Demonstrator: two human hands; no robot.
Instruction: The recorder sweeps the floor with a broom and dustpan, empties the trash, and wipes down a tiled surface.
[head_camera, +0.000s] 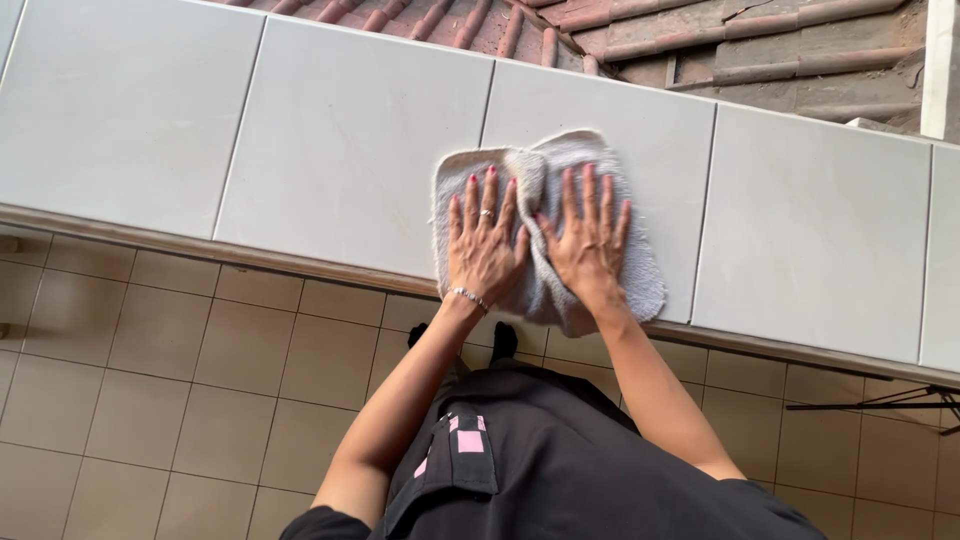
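A grey-white towel cloth (640, 275) lies spread on the top of a wall capped with large pale tiles (340, 130). My left hand (483, 245) rests flat on the cloth's left half, fingers apart, with a ring and a bracelet on it. My right hand (588, 240) presses flat on the cloth's right half beside it, thumbs nearly touching. A fold of the cloth (530, 175) bunches up between the two hands. The cloth's near edge hangs slightly over the ledge's front rim.
Beyond the ledge lie reddish clay roof tiles (700, 40). Below me is a floor of beige square tiles (200, 350). A dark thin stand leg (880, 400) lies on the floor at the right. My dark apron (560, 470) fills the bottom.
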